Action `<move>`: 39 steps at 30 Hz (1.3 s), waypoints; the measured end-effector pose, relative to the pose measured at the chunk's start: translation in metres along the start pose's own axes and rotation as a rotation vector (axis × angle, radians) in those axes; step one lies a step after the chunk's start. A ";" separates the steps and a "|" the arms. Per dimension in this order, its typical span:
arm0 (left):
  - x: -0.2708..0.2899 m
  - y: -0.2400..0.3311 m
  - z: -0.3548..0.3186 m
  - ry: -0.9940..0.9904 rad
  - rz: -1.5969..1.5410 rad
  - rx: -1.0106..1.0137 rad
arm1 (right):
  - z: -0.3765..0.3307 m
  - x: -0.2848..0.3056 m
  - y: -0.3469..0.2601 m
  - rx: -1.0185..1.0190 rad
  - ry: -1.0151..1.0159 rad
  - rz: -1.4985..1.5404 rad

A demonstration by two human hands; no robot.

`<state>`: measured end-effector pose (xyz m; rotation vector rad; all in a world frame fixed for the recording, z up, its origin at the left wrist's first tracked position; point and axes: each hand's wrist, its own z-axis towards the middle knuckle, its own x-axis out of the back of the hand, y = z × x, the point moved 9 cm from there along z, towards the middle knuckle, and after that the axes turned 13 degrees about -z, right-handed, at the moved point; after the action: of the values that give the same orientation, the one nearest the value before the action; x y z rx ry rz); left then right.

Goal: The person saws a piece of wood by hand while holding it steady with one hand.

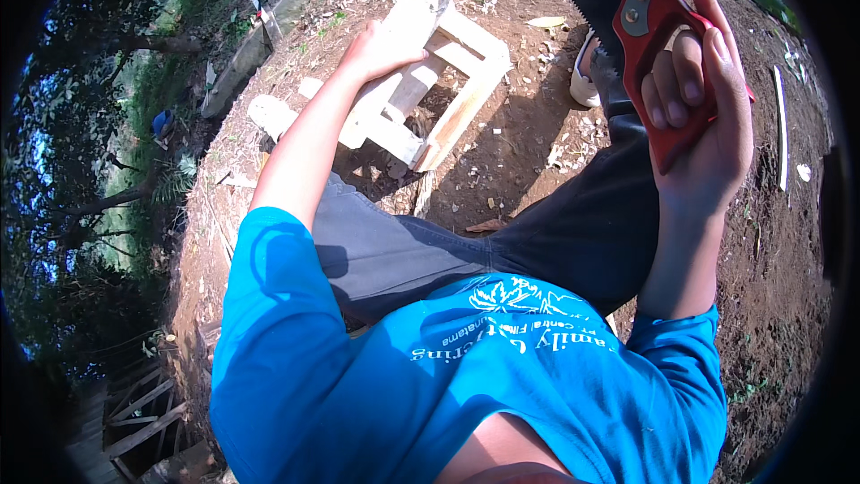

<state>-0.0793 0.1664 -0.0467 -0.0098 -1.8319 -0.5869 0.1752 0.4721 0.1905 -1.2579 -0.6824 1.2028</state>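
Observation:
My right hand (712,121) is raised at the right, wrapped round the red handle of a hand saw (636,0). One finger stretches up along the handle, and the dark toothed blade runs off the top edge. Farther to the left, my left hand (381,54) grips a pale wooden board (417,18), its thumb lying across the top. That board lies on a low wooden frame (466,112) of nailed slats, which stands tilted on the ground between my legs. The saw is apart from the wood. My left fingers are partly hidden behind the board's far side.
Brown soil (537,152) strewn with wood chips and dry leaves surrounds the frame. My feet in pale footwear (584,81) flank it. A concrete edge (233,81) runs at the far left, with trees beyond. A thin stick (782,125) lies at the right.

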 end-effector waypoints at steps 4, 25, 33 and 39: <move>-0.015 -0.023 -0.031 0.113 -0.884 0.160 | 0.001 -0.004 -0.002 0.024 -0.070 0.030; 0.005 -0.119 -0.124 0.444 0.128 0.272 | -0.023 -0.083 0.041 -0.107 -0.234 -0.306; -0.064 -0.180 -0.089 0.043 -0.205 0.392 | -0.063 -0.149 0.085 -0.190 -0.460 -0.283; -0.076 -0.177 -0.087 0.238 -0.326 0.232 | -0.082 -0.182 0.125 -0.226 -0.556 -0.356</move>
<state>-0.0275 -0.0022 -0.1639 0.5026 -1.6679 -0.5697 0.1592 0.2596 0.0908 -0.9218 -1.4201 1.1993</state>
